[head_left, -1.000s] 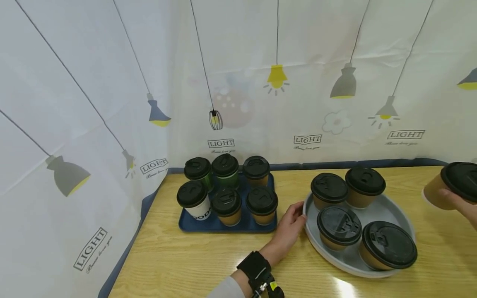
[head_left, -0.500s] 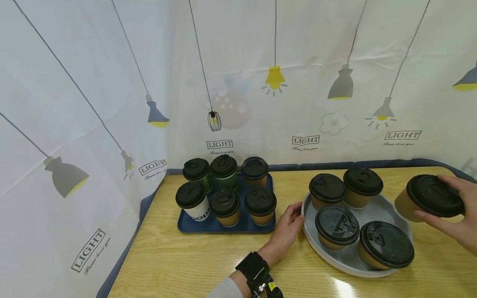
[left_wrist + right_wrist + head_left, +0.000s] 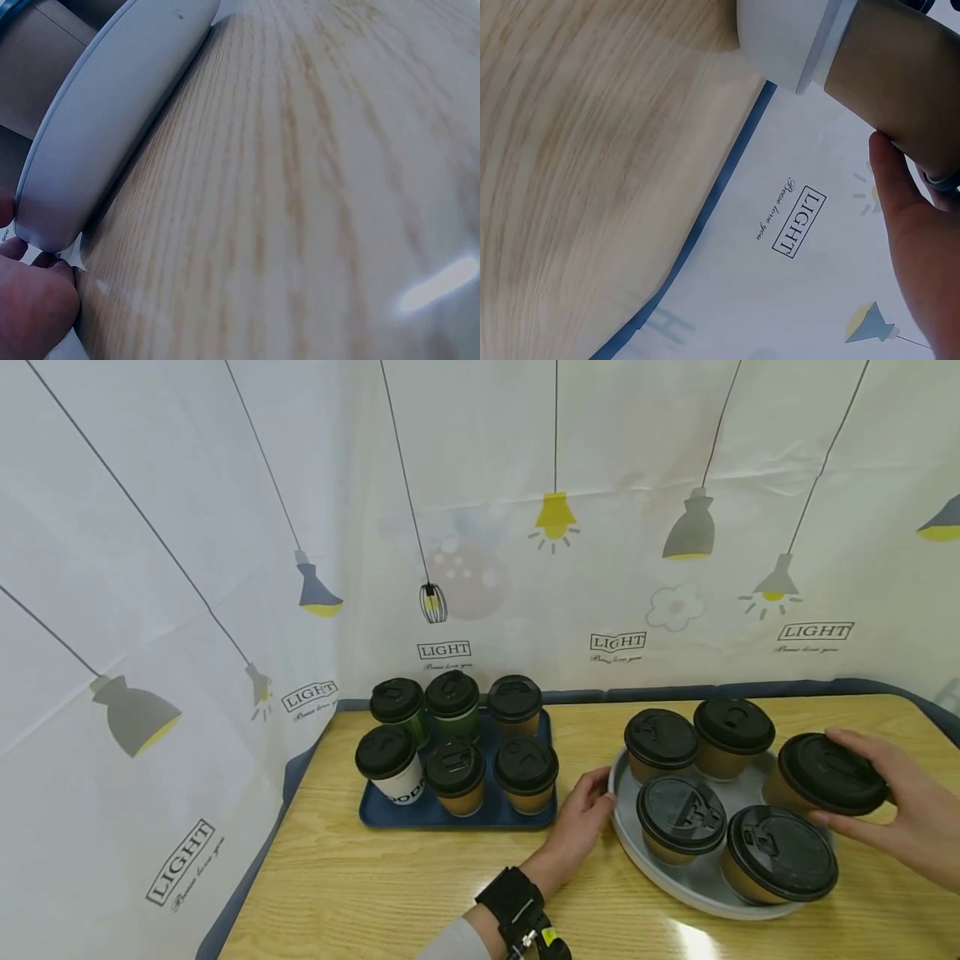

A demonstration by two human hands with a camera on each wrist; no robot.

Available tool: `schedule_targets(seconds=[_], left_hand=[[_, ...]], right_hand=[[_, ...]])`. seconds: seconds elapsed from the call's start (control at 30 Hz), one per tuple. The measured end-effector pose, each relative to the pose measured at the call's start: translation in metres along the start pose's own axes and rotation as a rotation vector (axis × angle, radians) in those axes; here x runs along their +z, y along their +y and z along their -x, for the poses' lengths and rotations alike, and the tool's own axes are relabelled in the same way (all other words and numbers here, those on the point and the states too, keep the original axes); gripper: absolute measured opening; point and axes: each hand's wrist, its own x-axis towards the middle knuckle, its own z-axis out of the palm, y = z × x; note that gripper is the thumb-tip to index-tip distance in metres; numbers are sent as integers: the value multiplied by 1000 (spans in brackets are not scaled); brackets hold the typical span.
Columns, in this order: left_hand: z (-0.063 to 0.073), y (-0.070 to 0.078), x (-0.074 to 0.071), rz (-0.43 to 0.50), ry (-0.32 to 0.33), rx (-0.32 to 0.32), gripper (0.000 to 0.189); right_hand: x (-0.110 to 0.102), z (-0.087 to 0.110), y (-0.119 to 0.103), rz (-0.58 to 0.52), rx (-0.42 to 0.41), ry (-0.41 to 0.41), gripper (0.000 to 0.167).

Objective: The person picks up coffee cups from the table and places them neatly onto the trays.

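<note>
My right hand [image 3: 892, 802] grips a brown paper coffee cup [image 3: 780, 787] with a black lid, fingers and thumb spread around it. The cup leans slightly over the right side of the round grey tray [image 3: 645, 881]; in the right wrist view the brown cup [image 3: 892, 75] is close beside the tray's rim, with a thumb or finger against its side. On that tray stand several lidded brown cups [image 3: 678, 818]. My left hand [image 3: 576, 827] holds the tray's left rim; in the left wrist view, fingertips lie on both sides of the tray's edge [image 3: 112, 112].
Left of the round tray, a blue rectangular tray [image 3: 480, 820] bears several black-lidded cups, including green ones [image 3: 457, 724] and a white one [image 3: 401, 781]. A printed cloth [image 3: 510, 568] hangs behind the wooden table [image 3: 337, 885].
My right hand has brought the cup leftward, from beyond the tray to over its right side. The left hand has stayed at the rim.
</note>
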Motion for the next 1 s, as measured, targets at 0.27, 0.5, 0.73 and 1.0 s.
schedule_targets(seconds=[0.27,0.5,0.73,1.0], left_hand=[[-1,-1,1,7,-1,0,44],[0,-1,2,7,0,3,44],[-1,-1,2,1,-8,12,44],[-2,0,0,-34,4,17,46]], right_hand=[[1,-2,6,70,-43,-99,124],[7,-1,12,90,-94,-138,127],[11,-2,14,71,-87,-143,126],[12,1,11,38,-71,-174,132]])
